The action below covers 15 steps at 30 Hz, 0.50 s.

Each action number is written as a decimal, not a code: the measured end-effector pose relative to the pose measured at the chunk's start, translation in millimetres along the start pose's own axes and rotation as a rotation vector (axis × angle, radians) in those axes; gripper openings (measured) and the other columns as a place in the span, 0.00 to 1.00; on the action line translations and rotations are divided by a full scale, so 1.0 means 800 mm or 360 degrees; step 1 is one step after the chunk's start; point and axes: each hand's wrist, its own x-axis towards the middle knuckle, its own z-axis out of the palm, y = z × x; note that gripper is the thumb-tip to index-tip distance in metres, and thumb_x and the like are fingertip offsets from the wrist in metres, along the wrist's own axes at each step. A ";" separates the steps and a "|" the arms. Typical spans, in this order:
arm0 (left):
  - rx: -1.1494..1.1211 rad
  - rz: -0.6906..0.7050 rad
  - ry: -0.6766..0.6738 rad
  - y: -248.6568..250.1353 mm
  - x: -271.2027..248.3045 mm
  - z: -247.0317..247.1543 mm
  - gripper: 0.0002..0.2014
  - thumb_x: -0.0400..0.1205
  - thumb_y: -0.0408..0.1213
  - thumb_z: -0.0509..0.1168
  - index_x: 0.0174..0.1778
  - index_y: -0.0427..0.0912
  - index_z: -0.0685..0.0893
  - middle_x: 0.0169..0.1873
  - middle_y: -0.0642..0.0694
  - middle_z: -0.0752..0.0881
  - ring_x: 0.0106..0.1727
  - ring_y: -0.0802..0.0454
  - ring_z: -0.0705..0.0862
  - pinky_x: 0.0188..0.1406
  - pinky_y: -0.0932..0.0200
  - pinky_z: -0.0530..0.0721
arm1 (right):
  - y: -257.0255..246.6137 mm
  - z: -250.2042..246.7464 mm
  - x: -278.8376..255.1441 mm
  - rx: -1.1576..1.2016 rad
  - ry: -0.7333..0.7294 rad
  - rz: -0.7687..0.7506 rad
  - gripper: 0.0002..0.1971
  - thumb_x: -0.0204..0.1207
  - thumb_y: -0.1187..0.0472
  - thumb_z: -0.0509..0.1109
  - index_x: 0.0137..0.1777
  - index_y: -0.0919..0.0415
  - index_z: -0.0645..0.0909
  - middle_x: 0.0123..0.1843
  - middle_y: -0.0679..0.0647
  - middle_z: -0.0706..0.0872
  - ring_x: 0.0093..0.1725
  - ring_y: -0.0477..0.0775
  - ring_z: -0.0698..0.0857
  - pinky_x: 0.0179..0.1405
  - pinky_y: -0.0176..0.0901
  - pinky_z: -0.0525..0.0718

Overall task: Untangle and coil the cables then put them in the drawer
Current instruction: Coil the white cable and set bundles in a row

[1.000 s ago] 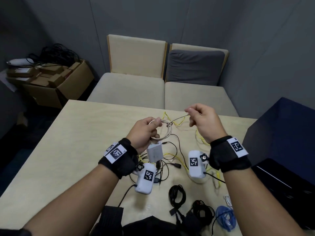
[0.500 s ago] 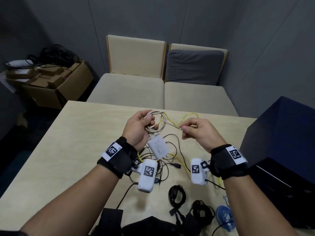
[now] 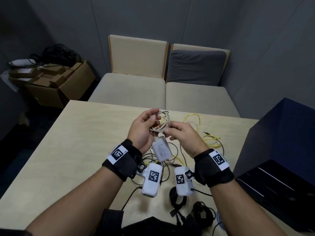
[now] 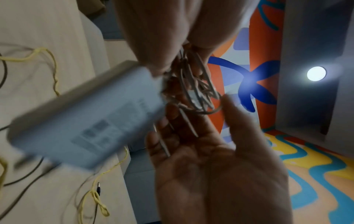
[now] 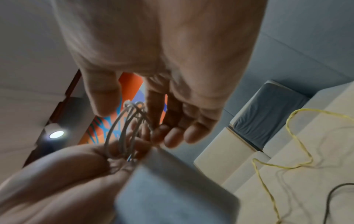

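Observation:
My left hand (image 3: 155, 117) holds a coil of white cable (image 3: 163, 121) above the table, thumb and fingers curled round its loops. A white charger block (image 3: 162, 150) hangs from the coil. My right hand (image 3: 167, 131) pinches the right side of the same coil. In the left wrist view the coil (image 4: 197, 91) lies between my left palm and the right hand above, with the blurred charger (image 4: 82, 115) to the left. In the right wrist view, thumb and fingers (image 5: 153, 106) close around the loops (image 5: 124, 130). A yellow cable (image 3: 197, 122) lies loose on the table.
Tangled black cables (image 3: 170, 160) lie under my wrists. Two coiled black cables (image 3: 177, 199) and a blue coil (image 3: 219, 220) sit near the front edge. A dark blue cabinet (image 3: 281, 142) with an open drawer (image 3: 272, 183) stands at the right. Two chairs are behind the table (image 3: 68, 142).
My right hand has come left from holding the cable's end stretched out and now meets the coil in my left hand. The yellow cable has dropped clear onto the table.

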 end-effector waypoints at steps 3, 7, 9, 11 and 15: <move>0.0134 0.0047 -0.0023 -0.005 -0.002 0.000 0.11 0.85 0.25 0.56 0.54 0.39 0.82 0.40 0.44 0.83 0.34 0.55 0.85 0.30 0.65 0.84 | -0.004 0.005 -0.001 0.0110 0.0143 -0.0071 0.11 0.73 0.55 0.74 0.44 0.64 0.86 0.35 0.52 0.82 0.36 0.46 0.78 0.40 0.43 0.76; 0.0000 -0.0014 -0.0166 -0.007 -0.003 -0.003 0.14 0.84 0.22 0.56 0.59 0.38 0.81 0.46 0.40 0.87 0.44 0.51 0.89 0.45 0.59 0.88 | -0.008 0.013 0.005 0.0586 0.0217 -0.0007 0.04 0.70 0.68 0.70 0.42 0.62 0.86 0.46 0.57 0.89 0.41 0.51 0.83 0.41 0.42 0.80; 0.0006 -0.0024 -0.0257 -0.006 -0.003 -0.004 0.17 0.83 0.19 0.55 0.63 0.36 0.79 0.51 0.38 0.87 0.49 0.48 0.88 0.50 0.57 0.88 | -0.008 0.012 0.007 0.0779 0.0246 0.0024 0.08 0.68 0.73 0.66 0.43 0.64 0.84 0.48 0.58 0.90 0.43 0.53 0.86 0.40 0.40 0.81; 0.0135 0.0003 -0.0282 -0.005 -0.003 -0.004 0.18 0.82 0.18 0.55 0.66 0.34 0.78 0.50 0.41 0.88 0.47 0.49 0.88 0.47 0.59 0.87 | -0.006 0.013 0.007 0.0838 0.0262 0.0020 0.12 0.69 0.77 0.62 0.47 0.66 0.81 0.48 0.61 0.89 0.44 0.54 0.87 0.39 0.39 0.82; 0.0426 0.0061 -0.0283 -0.008 -0.006 -0.003 0.17 0.84 0.22 0.57 0.66 0.41 0.80 0.44 0.47 0.91 0.45 0.47 0.85 0.47 0.57 0.83 | -0.005 0.008 0.006 0.1090 0.0226 0.0120 0.13 0.74 0.82 0.56 0.42 0.65 0.75 0.44 0.61 0.88 0.40 0.55 0.89 0.43 0.43 0.83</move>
